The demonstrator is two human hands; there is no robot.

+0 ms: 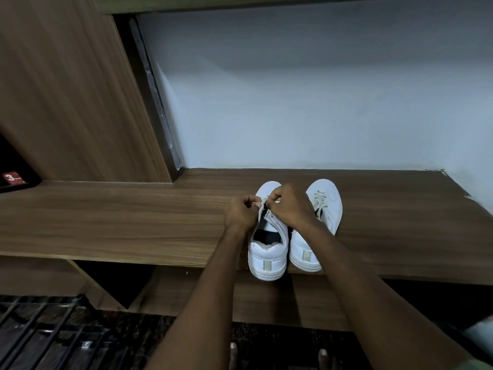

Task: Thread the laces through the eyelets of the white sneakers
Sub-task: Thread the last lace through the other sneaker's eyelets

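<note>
Both hands working over the left sneaker [268, 244]: left hand [241, 213] curling in, pinching a lace [258, 204]; right hand [289, 205] curling, pinching near the eyelets. Standing heels-out on the wooden tabletop [120, 222], left sneaker's heel overhanging the edge, right sneaker [324, 209] just beside it, already laced near the toe

Sneakers [269, 252] — smooth white, leather-like; laces [321, 198] woven cloth; shelf [133, 217] — matt wood-grain.
</note>
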